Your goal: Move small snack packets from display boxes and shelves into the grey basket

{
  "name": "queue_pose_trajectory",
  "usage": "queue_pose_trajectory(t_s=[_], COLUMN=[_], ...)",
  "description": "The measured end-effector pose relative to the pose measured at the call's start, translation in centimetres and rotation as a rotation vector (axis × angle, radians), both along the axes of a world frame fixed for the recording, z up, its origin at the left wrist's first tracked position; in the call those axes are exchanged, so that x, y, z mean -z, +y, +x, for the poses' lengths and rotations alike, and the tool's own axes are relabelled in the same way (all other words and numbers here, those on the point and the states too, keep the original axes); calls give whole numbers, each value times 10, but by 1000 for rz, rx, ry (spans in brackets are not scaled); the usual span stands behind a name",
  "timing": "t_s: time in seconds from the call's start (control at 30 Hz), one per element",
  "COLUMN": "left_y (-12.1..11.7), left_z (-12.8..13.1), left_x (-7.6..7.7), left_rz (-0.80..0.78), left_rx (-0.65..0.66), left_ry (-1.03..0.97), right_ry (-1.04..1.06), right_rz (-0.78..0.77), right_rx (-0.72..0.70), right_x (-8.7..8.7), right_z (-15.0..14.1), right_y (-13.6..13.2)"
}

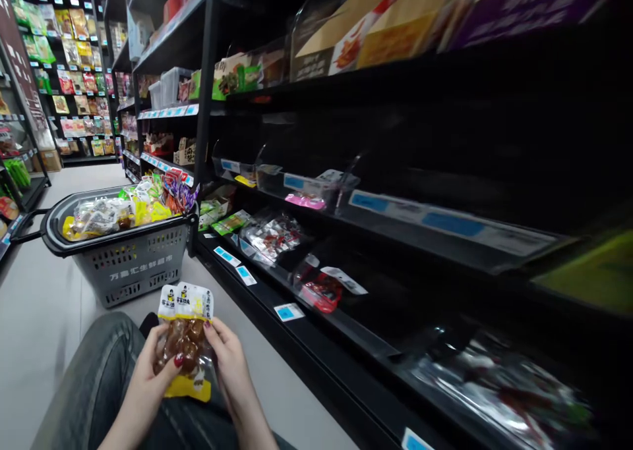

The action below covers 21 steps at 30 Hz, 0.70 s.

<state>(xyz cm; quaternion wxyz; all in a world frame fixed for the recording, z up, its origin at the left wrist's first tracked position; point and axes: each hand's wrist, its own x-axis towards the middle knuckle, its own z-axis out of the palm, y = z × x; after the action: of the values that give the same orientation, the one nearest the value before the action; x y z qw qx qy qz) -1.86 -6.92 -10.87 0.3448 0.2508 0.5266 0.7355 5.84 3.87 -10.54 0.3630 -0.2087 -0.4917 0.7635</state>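
Between my hands are clear snack packets (185, 341) with white and yellow printing and brown, rounded pieces inside. They overlap, so I cannot tell exactly how many there are. My left hand (158, 364) grips their left side, its thumb across the front. On the right edge, my right hand (225, 351) pinches them near the white top. Both hands are above my lap. Just beyond them, a grey shopping basket (133, 265) stands on the floor, heaped with colourful snack packets (148, 203).
Black shelving (336, 344) runs along my right, with clear bins and price labels. Silvery packets (274, 236) and a red packet (321, 292) lie on the low shelf. The basket's handle (30, 226) sticks out leftward. Hanging bags (74, 61) cover the far wall.
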Motion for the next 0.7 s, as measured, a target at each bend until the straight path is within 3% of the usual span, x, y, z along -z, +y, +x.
queue_pose_trajectory(t_s=[0.13, 0.23, 0.33, 0.4, 0.6, 0.7], left_y=[0, 2, 3, 0, -15, -18], left_z=[-5, -7, -8, -9, -6, 3], left_x=[14, 23, 20, 13, -5, 1], left_rz=[-44, -34, 7, 99, 668, 694], left_rx=[23, -48, -81, 17, 448, 560], left_ry=[28, 16, -195, -465, -1252, -1392], right_ry=[74, 104, 118, 131, 262, 327], right_rz=[-216, -361, -455, -518, -643, -662], right_rx=[-30, 10, 54, 78, 74, 40], right_x=[3, 4, 9, 12, 12, 11], right_z=[-3, -3, 0, 6, 25, 26], right_y=[-1, 0, 8, 16, 36, 37])
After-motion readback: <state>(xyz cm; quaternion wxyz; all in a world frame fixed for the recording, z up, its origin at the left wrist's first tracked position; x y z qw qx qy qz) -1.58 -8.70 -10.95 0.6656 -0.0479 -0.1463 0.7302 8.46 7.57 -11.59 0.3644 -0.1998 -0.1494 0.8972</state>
